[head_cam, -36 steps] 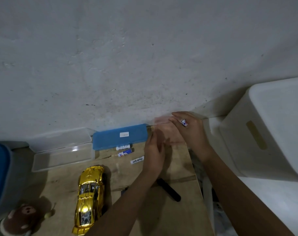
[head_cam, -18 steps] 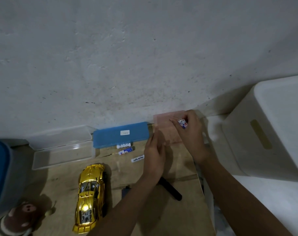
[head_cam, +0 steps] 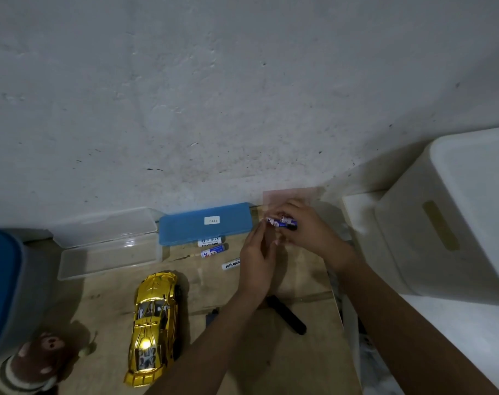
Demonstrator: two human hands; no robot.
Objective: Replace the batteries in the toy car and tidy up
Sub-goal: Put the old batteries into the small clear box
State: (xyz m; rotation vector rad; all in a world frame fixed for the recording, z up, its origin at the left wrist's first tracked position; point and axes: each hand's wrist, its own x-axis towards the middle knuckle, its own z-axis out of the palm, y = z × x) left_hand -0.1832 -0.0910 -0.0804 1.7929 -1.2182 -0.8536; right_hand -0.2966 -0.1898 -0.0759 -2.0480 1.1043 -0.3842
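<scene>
A gold toy car [head_cam: 153,326] lies on the wooden table, nose toward me. Three loose batteries [head_cam: 212,250] lie just in front of a shut blue case [head_cam: 205,223]. My right hand [head_cam: 308,232] grips a couple of blue-and-white batteries [head_cam: 281,222] over a pale pink see-through box [head_cam: 294,195] by the wall. My left hand [head_cam: 257,263] is next to it, fingers straight, fingertips at the box's left side beside the batteries. A black screwdriver [head_cam: 286,316] lies under my left forearm, and a small dark cover [head_cam: 212,315] sits beside it.
An open clear plastic case [head_cam: 108,246] sits left of the blue case. A blue-lidded bin [head_cam: 3,286] and a plush toy [head_cam: 32,363] are at the left edge. A large white storage box [head_cam: 453,218] stands to the right. The grey wall rises behind.
My right hand lowered toward the pink box, and the batteries in it now lie sideways instead of sticking up. My left fingertips moved up close to them.
</scene>
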